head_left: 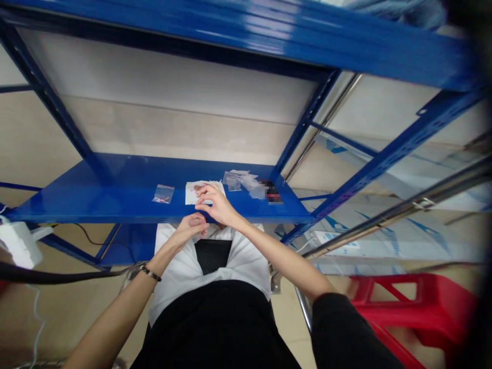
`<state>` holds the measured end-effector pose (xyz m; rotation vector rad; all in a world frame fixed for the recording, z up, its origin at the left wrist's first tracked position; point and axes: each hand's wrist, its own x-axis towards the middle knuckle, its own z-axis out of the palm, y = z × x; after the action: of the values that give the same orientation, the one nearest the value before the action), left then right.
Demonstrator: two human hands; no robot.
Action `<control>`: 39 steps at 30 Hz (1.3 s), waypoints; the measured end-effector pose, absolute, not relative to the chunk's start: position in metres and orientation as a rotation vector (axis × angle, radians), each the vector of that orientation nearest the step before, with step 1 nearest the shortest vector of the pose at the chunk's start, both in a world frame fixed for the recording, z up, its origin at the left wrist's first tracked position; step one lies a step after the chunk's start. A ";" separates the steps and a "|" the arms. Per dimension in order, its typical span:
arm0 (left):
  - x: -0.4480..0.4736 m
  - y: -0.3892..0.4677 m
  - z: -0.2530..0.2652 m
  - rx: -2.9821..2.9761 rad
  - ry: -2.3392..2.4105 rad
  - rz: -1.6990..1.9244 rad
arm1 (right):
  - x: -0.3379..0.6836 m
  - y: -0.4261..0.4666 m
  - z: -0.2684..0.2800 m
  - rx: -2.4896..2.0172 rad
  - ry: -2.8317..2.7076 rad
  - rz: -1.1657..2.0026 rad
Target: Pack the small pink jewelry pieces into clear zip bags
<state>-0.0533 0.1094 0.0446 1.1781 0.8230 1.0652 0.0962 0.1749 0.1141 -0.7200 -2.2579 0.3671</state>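
My right hand (215, 204) is over the shelf's front edge, its fingers curled toward the thumb. Whatever they pinch, if anything, is too small to make out. Partly behind this hand lies a white sheet (191, 196) bearing small brown pieces (199, 187) and pinkish bits. Just below the edge, my left hand (190, 226) is closed close to the right one, above my lap. A shiny, see-through patch shows at its fingers, but I cannot tell what it is. To the left on the shelf lies a small clear zip bag (164, 193) with tiny pinkish pieces inside.
Several crumpled clear bags (242, 180) lie on the blue shelf (126, 179) at right, beside a dark, blurred-out item (272, 193). Blue uprights and an upper beam (230, 31) frame the space. A white plug block (19, 243) is at left, a red stool (415, 302) at lower right.
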 end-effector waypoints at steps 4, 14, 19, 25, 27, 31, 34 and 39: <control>-0.055 0.106 0.042 1.194 0.765 1.041 | 0.102 0.141 0.105 -0.721 -2.371 0.390; -0.049 0.084 0.048 0.991 0.602 1.018 | 0.107 0.153 0.106 -0.790 -2.269 0.365; -0.049 0.093 0.054 0.735 0.510 1.046 | 0.118 0.223 0.095 -1.089 -1.944 0.340; -0.046 0.090 0.050 0.993 0.586 1.014 | 0.121 0.264 0.075 -1.369 -1.978 0.219; -0.044 0.085 0.051 1.097 0.623 0.990 | 0.120 0.262 0.071 -1.379 -1.996 0.184; -0.043 0.080 0.049 1.128 0.666 1.004 | 0.118 0.256 0.065 -1.383 -2.044 0.132; -0.046 0.086 0.045 1.141 0.720 1.053 | 0.116 0.258 0.063 -1.388 -2.082 0.102; -0.052 0.102 0.042 1.196 0.758 1.042 | 0.109 0.264 0.065 -1.409 -2.177 0.034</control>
<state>-0.0524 0.1016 0.0419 1.1956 0.7582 1.0422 0.1087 0.2638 0.0653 -1.4093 -2.1773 0.0340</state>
